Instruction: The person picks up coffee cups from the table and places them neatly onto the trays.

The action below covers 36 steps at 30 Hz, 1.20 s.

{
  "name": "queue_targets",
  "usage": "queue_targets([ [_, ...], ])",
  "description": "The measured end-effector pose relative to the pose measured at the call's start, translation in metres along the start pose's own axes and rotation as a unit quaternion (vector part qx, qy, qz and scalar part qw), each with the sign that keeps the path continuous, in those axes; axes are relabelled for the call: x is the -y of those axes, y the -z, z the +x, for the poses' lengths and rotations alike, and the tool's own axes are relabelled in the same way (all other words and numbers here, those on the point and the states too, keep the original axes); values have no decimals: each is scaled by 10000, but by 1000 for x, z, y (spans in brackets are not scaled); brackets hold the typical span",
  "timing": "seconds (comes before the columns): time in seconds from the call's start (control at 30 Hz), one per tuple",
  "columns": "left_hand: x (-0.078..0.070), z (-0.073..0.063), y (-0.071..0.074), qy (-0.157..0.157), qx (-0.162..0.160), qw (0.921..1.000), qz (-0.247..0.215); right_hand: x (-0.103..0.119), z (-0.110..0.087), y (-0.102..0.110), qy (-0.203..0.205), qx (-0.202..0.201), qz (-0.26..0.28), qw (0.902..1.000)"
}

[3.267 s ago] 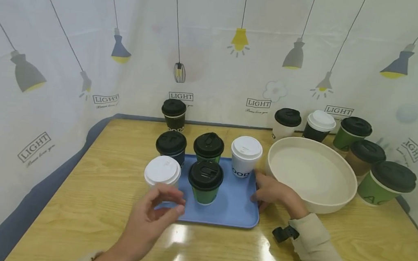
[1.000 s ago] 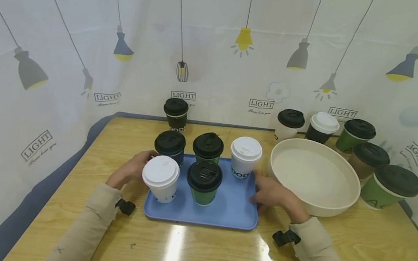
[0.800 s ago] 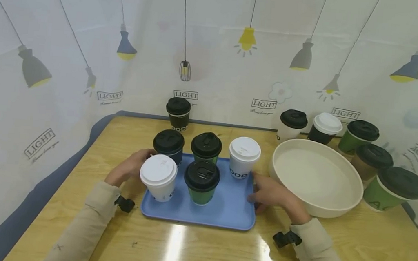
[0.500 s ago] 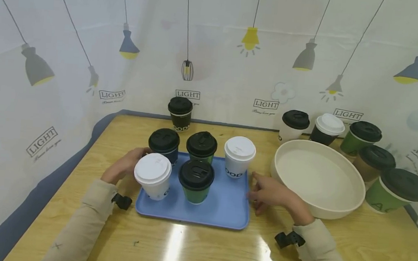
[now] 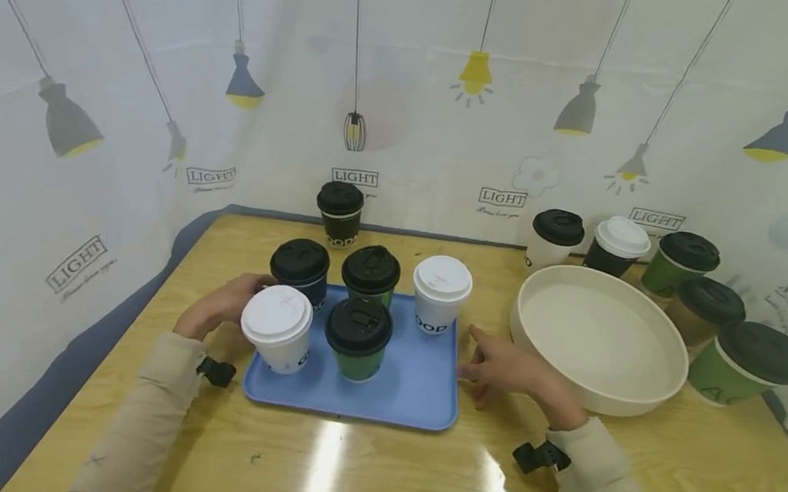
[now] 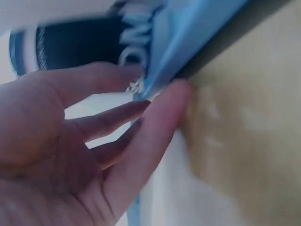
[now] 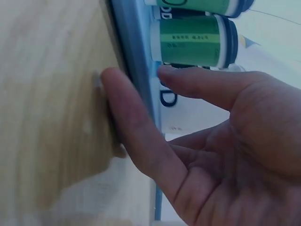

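A blue tray [image 5: 418,379] lies on the table, bearing several lidded paper coffee cups. At its left rim, my left hand [image 5: 225,306] pinches the edge, partly hidden behind the front white cup [image 5: 277,341]; the left wrist view shows the fingertips on either side of the rim. My right hand [image 5: 505,369] is beside the right rim, fingers loosely extended and thumb near the edge. Front and centre on the tray stands a green cup [image 5: 359,363] with black lid. Behind are a dark blue cup [image 5: 302,266], another green cup [image 5: 372,274] and a white cup [image 5: 440,300].
A large cream round bowl [image 5: 598,339] stands right of my right hand. Several more lidded cups, among them a green cup [image 5: 734,373], line the back right behind it. A dark cup [image 5: 340,219] stands beyond the tray by the wall sheet [image 5: 416,140].
My left hand has gone from beside the front white cup to the tray's left rim. The tray has slid left with its cups, and a gap has opened at my right hand.
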<state>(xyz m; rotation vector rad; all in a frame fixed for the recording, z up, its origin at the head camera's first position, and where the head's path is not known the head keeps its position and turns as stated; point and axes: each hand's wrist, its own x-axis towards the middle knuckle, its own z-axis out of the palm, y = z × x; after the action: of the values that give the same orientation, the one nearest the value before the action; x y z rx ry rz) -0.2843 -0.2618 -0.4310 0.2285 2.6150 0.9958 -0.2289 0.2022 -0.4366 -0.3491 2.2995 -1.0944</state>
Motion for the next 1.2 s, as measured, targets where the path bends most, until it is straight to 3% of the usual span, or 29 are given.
queue_targets([
  [0.13,-2,7,27,318,104,9988,-363,3,3,-11,14,-117,51,9999],
  [0.3,-20,37,56,-186,-319,9982,-483,4,-1,-17,-22,-405,55,9992],
  [0.43,-41,67,66,-608,-434,9971,-158,2,-3,-18,75,-473,30,9988],
  [0.6,-59,102,66,-1109,-415,9917,510,1,-3,-20,69,-553,-90,9984],
  [0.73,-67,122,63,-1268,-300,9867,972,1,-2,-20,19,-499,31,9987],
  [1.0,-72,145,50,-1160,-522,9828,1341,3,3,-18,-50,-505,-73,9987],
  [1.2,-68,151,45,-1330,-937,9787,1255,4,7,-18,-6,-460,-37,9989],
])
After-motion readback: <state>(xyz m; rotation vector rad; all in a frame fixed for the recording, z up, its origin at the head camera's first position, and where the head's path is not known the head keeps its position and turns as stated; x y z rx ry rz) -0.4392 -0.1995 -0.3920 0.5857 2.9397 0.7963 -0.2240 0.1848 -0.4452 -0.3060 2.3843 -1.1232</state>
